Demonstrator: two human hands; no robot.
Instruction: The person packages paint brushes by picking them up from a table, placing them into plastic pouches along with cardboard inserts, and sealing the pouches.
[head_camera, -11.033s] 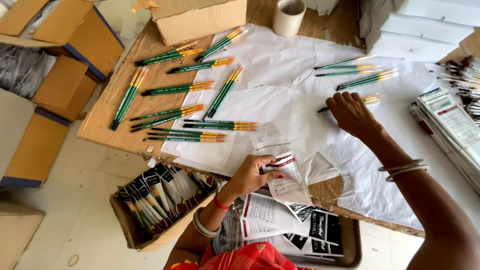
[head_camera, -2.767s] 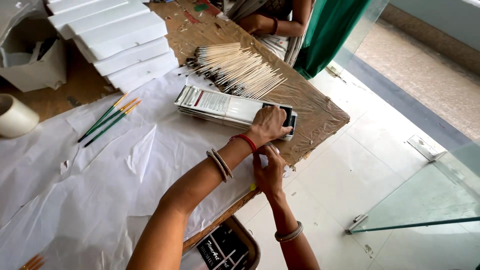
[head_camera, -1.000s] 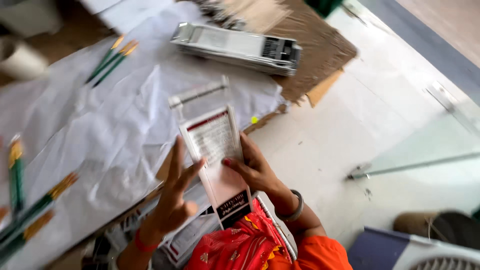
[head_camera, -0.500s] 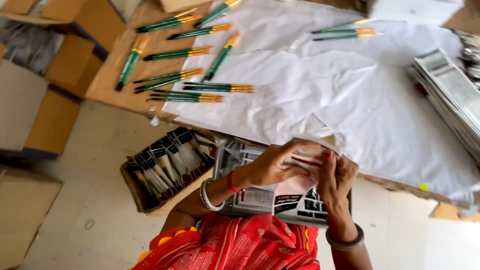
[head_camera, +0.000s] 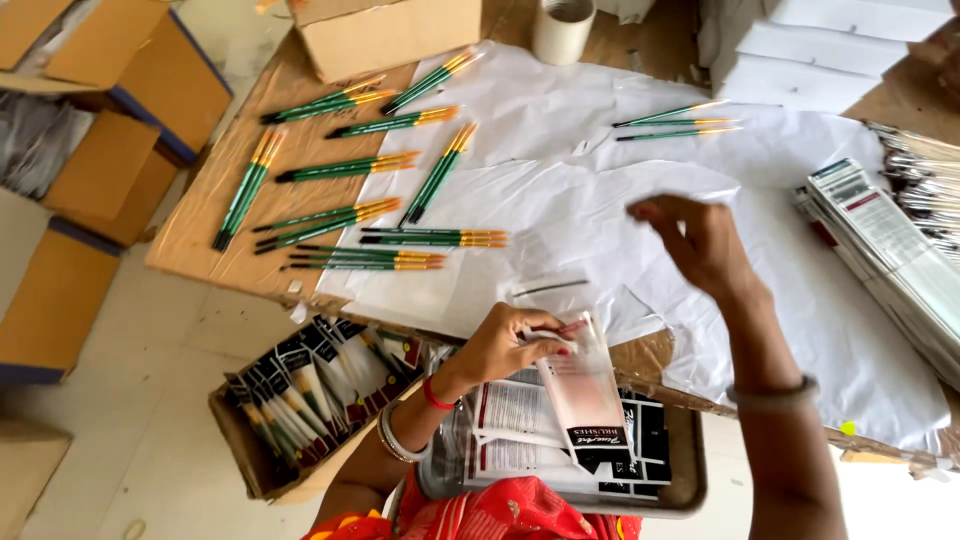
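Note:
My left hand (head_camera: 508, 342) grips a clear plastic pouch (head_camera: 585, 393) with a dark printed lower end, held by its top at the table's front edge. My right hand (head_camera: 695, 235) hovers over the white paper sheet (head_camera: 610, 180) with fingers loosely curled and nothing in it. It is nearest a small group of three green-handled paintbrushes (head_camera: 678, 119) farther back. Many more green brushes with yellow ferrules (head_camera: 350, 215) lie in small groups on the left part of the table.
A cardboard box of packed brush pouches (head_camera: 300, 390) sits below the table on the left. A tray of empty pouches (head_camera: 560, 450) rests on my lap. A stack of pouches (head_camera: 880, 250) lies at right, a tape roll (head_camera: 560, 28) and cardboard boxes (head_camera: 385, 35) at the back.
My right hand has let go of the pouch and risen over the white paper toward the back. My left hand alone keeps the pouch. The view shifted back up over the table.

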